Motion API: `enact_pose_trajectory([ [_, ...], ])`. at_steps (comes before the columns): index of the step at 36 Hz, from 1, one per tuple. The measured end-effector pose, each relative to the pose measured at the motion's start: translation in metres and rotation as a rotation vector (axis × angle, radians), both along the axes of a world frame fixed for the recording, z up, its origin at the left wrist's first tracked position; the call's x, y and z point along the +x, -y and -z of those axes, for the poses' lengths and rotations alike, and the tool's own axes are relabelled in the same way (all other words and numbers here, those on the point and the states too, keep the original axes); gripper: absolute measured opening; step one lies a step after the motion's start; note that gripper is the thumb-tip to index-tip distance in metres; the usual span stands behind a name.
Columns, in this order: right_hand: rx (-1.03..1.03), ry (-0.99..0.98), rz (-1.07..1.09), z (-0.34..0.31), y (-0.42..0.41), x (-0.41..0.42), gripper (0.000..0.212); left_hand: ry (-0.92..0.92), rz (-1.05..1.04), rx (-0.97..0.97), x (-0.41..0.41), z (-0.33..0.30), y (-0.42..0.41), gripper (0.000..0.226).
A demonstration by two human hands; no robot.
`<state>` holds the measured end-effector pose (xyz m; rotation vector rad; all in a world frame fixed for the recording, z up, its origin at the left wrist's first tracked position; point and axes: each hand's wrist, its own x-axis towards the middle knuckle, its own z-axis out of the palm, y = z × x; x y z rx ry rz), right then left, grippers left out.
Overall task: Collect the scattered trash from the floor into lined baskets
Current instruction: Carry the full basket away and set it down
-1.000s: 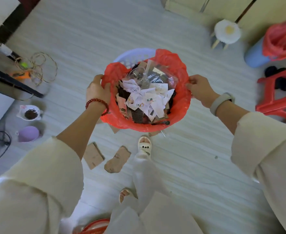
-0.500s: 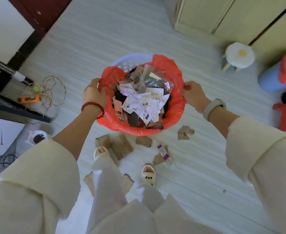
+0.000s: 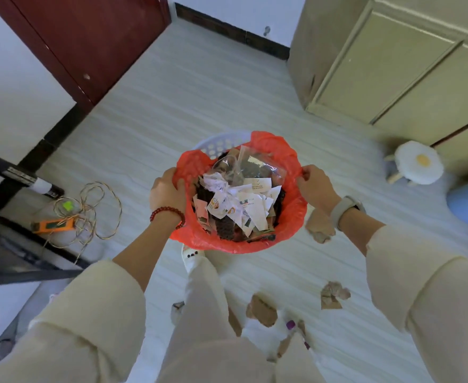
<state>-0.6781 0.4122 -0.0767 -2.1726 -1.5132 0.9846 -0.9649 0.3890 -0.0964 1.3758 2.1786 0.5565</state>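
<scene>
I hold a pale lilac basket [image 3: 216, 146] lined with a red plastic bag [image 3: 290, 214] in front of me, above the floor. It is heaped with torn white paper [image 3: 243, 208], clear plastic and dark scraps. My left hand [image 3: 167, 190] grips the bag-covered rim on the left. My right hand [image 3: 314, 185] grips the rim on the right. Brown cardboard scraps lie on the floor below: one [image 3: 319, 226] beside my right wrist, others [image 3: 333, 294] [image 3: 261, 310] near my legs, with a small purple-capped item [image 3: 290, 324].
A dark red door [image 3: 89, 37] and a beige cabinet [image 3: 393, 64] stand ahead. A tangle of wire [image 3: 89, 211] and an orange device [image 3: 53, 225] lie left by a black frame. A white stool [image 3: 419, 167] and a blue bin [image 3: 467, 200] are right.
I have walked forward carrying the basket; the door and cabinet came into view. More floor scraps now lie behind and below the basket. Both hands keep their grip.
</scene>
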Motion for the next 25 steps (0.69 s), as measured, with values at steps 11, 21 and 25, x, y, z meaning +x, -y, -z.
enact_pose_trajectory([
  [11, 0.027, 0.076, -0.134, -0.007, -0.179, -0.127, 0.033, 0.051, -0.068, -0.076, -0.111, -0.012, -0.170, 0.038],
  [21, 0.034, 0.081, -0.286, -0.014, -0.350, -0.205, 0.034, 0.020, -0.213, -0.082, -0.183, -0.027, -0.292, 0.037],
  [25, 0.018, 0.079, -0.413, -0.003, -0.423, -0.241, 0.036, -0.012, -0.321, -0.120, -0.206, -0.018, -0.337, 0.037],
])
